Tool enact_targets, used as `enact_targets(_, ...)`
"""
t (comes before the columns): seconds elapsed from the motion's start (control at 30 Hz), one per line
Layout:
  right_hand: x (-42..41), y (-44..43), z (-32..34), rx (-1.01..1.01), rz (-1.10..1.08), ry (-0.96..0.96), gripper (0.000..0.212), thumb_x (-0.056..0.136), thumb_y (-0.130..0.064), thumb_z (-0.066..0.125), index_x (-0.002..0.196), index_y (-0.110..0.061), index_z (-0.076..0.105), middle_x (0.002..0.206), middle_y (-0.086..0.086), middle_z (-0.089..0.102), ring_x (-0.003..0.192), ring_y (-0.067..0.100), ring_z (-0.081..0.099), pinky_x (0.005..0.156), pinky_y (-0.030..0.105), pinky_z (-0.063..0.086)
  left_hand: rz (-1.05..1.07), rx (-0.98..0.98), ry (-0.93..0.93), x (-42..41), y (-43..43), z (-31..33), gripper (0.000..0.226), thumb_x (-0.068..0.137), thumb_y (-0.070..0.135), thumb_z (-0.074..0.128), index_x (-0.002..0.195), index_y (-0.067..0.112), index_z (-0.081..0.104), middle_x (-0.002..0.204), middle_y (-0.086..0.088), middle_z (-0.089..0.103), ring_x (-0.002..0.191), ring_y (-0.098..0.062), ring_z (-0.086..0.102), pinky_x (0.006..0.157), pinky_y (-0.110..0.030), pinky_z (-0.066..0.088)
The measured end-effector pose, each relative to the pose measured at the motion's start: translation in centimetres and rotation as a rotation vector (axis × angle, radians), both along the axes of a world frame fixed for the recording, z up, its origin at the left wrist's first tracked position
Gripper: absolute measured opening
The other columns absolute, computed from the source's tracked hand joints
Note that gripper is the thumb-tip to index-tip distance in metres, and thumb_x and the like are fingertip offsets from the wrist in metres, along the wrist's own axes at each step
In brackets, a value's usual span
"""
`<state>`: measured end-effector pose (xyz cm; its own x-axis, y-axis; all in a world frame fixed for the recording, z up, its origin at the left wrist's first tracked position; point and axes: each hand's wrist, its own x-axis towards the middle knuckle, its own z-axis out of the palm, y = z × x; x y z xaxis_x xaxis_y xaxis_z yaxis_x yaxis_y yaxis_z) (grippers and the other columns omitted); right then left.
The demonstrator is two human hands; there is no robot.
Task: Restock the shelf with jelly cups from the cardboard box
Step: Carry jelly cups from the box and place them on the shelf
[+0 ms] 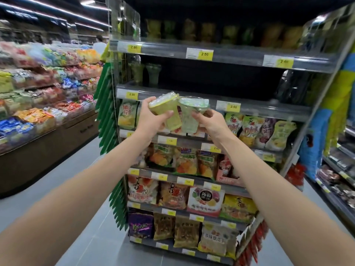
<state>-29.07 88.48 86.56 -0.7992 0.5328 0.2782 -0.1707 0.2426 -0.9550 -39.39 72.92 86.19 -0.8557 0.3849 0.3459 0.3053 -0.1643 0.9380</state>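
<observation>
Item one: yellow-green jelly cup [167, 112], tilted with its lid to the upper left, gripped round the body by the left hand [151, 117], fingers and thumb curled about it. Item two: pale green jelly cup [189, 116], near upright, touching the first, gripped likewise by the right hand [210, 122]. Both are held up before the shelf [259, 110] edge with yellow price labels [228, 106]; two green cups [147, 73] stand at that shelf's left end, and snack bags [249, 133] fill the tiers below.

The jelly cups [163, 105] are clear, glossy plastic. Shelf edges [259, 110] look like smooth grey metal fronted by transparent plastic strips, with paper price labels [204, 54] tucked inside. Snack bags [184, 162] are shiny plastic film. The floor [92, 217] is smooth and matt, and the counter [76, 131] on the left is wood-grained.
</observation>
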Motion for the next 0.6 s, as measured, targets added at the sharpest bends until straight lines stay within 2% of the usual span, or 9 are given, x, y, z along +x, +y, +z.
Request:
enact_targets(0.1,-2.8,1.4,1.2,0.036,-0.033,0.041,0.04,0.071,-0.05,0.075,0.101,-0.026,0.062,0.104,-0.006,0.068,0.099,0.018,0.064,0.083,0.034,0.051,-0.008,0.011,0.049,-3.2,2.0,1.5,0.064,0.083,0.015,0.074,0.134,0.02,0.036,0.112,0.005,0.051,0.093,-0.004,0.054,0.058,-0.007,0.046)
enact_targets(0.2,-6.5,3.2,2.5,-0.008,-0.055,0.085,0.048,0.075,-0.045,0.074,0.111,-0.016,0.062,0.111,0.001,0.068,0.105,0.021,0.065,0.083,0.035,0.054,0.003,0.011,0.112,-6.6,4.0,3.0,0.067,0.081,0.015,0.075,0.136,0.018,0.036,0.117,0.002,0.05,0.105,-0.011,0.053,0.077,-0.016,0.05)
enact_targets(0.27,-8.9,4.5,3.4,-0.042,-0.068,0.118,0.049,0.07,-0.043,0.077,0.108,-0.015,0.063,0.109,0.003,0.069,0.103,0.022,0.066,0.088,0.039,0.055,0.002,0.005,0.169,-9.1,5.3,4.1,0.069,0.081,0.015,0.075,0.137,0.017,0.035,0.119,0.001,0.049,0.107,-0.012,0.053,0.084,-0.021,0.05)
enact_targets(0.4,-13.2,6.9,4.9,-0.027,-0.121,0.15,0.037,0.079,-0.031,0.075,0.109,-0.013,0.062,0.104,0.001,0.069,0.102,0.019,0.066,0.086,0.037,0.056,0.013,-0.022,0.261,-14.2,7.5,5.5,0.069,0.081,0.014,0.075,0.137,0.017,0.035,0.118,0.003,0.049,0.106,-0.011,0.053,0.08,-0.012,0.046)
enact_targets(0.47,-14.9,8.0,5.3,-0.002,-0.152,0.161,0.039,0.08,-0.031,0.075,0.112,-0.013,0.062,0.107,0.0,0.069,0.102,0.016,0.065,0.089,0.037,0.055,0.029,-0.054,0.306,-16.5,8.5,5.8,0.07,0.08,0.014,0.076,0.137,0.018,0.036,0.118,0.004,0.049,0.107,-0.011,0.053,0.08,-0.009,0.044)
enact_targets(0.53,-16.5,8.9,5.6,0.009,-0.185,0.165,0.04,0.08,-0.032,0.076,0.113,-0.014,0.062,0.108,0.0,0.069,0.102,0.014,0.064,0.092,0.038,0.053,0.042,-0.084,0.344,-18.6,9.7,6.0,0.071,0.079,0.015,0.077,0.137,0.019,0.036,0.119,0.003,0.051,0.109,-0.013,0.053,0.09,-0.019,0.045)
enact_targets(0.6,-17.5,9.5,5.7,0.007,-0.219,0.163,0.044,0.079,-0.033,0.077,0.115,-0.014,0.061,0.109,-0.001,0.067,0.101,0.013,0.063,0.095,0.036,0.051,0.062,-0.113,0.362,-19.9,10.7,6.1,0.073,0.078,0.016,0.078,0.137,0.019,0.036,0.119,0.001,0.053,0.107,-0.014,0.054,0.093,-0.024,0.045)
